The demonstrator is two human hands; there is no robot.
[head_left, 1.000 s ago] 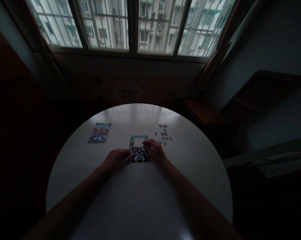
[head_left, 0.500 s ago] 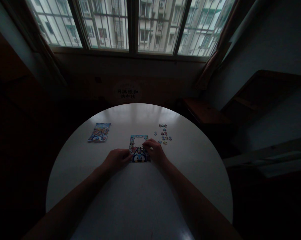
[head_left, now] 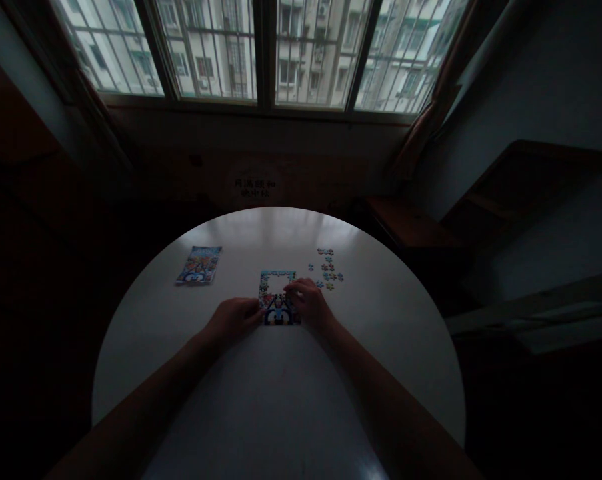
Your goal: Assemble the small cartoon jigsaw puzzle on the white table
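Observation:
A small, partly filled jigsaw puzzle point(head_left: 279, 313) lies on the white table in front of me, with a blue cartoon face along its near part and a bare white gap further up. My left hand point(head_left: 235, 317) rests at its left edge, fingers closed, the thumb holding the border. Over the right side of the gap, my right hand point(head_left: 308, 301) pinches with thumb and forefinger at a puzzle piece, mostly hidden by the fingertips. Several loose puzzle pieces point(head_left: 329, 268) are scattered just beyond the right hand.
A colourful picture packet point(head_left: 199, 265) lies at the left of the round white table point(head_left: 281, 393). Behind the table is a barred window point(head_left: 265, 53). A brown wooden piece of furniture point(head_left: 411, 223) stands past the table's right far edge. The room is dim.
My right fingertips have shifted very slightly over the gap in the puzzle. The left hand, the packet and the loose pieces stay where they were.

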